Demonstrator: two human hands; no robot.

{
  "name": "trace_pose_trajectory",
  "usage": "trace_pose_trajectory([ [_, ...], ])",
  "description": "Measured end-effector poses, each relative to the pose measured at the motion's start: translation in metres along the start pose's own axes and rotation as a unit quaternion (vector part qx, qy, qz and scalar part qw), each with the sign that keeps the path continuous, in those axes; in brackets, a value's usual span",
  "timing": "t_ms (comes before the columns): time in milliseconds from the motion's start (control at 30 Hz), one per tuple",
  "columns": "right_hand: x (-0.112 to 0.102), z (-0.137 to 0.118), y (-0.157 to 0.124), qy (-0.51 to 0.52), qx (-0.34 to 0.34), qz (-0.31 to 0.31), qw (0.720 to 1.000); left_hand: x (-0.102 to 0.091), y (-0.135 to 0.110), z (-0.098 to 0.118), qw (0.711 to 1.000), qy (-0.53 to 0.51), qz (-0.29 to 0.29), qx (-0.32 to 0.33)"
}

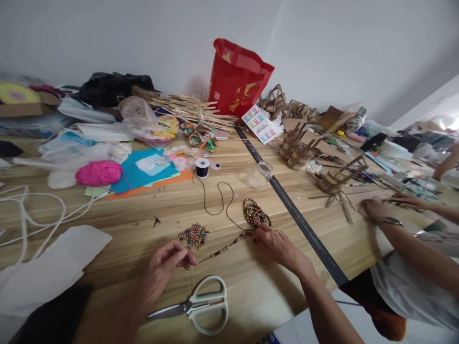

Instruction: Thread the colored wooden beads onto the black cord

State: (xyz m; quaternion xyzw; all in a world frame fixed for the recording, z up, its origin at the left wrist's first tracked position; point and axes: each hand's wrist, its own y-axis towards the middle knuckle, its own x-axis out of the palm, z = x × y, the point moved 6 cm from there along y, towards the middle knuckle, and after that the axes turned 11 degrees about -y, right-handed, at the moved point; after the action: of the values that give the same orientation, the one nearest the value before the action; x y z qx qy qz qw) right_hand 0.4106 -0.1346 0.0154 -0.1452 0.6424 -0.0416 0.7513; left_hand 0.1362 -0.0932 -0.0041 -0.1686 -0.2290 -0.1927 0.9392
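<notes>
A short string of mixed-colour beads (229,245) runs low over the wooden table between my hands. My left hand (168,260) pinches the dark cord end at its left, fingertips closed. With bent fingers, my right hand (279,242) grips the other end of the strand, beside a coiled heap of strung beads (254,211); its fingertips are partly hidden. Loose round beads (193,235) lie in a pile just beyond my left hand. Black cord (204,198) curves from a spool (202,169) toward the coil. White-handled scissors (208,306) rest nearest to me.
Pink yarn (98,173) and blue sheets (138,167) lie at left. A clear cup (261,175) stands near the dark strip (304,222). Behind are a red bag (238,79) and thin sticks (193,109). At right, a co-worker's hands (375,210) work near small woven baskets (340,176).
</notes>
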Motion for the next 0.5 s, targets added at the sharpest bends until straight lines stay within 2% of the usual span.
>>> trace_pose_trajectory([
  [133, -0.009, -0.011, 0.001, 0.096, -0.058, 0.056, 0.992, -0.003, 0.0, 0.004, 1.0, -0.013, 0.007, 0.007],
  [333, -0.033, -0.027, 0.008, 0.144, -0.117, 0.065, 0.98, -0.014, -0.005, 0.018, 0.999, -0.027, 0.009, 0.041],
  [500, -0.053, -0.044, 0.01, 0.169, -0.198, 0.063, 0.963, -0.019, -0.01, 0.038, 0.994, -0.012, 0.01, 0.104],
])
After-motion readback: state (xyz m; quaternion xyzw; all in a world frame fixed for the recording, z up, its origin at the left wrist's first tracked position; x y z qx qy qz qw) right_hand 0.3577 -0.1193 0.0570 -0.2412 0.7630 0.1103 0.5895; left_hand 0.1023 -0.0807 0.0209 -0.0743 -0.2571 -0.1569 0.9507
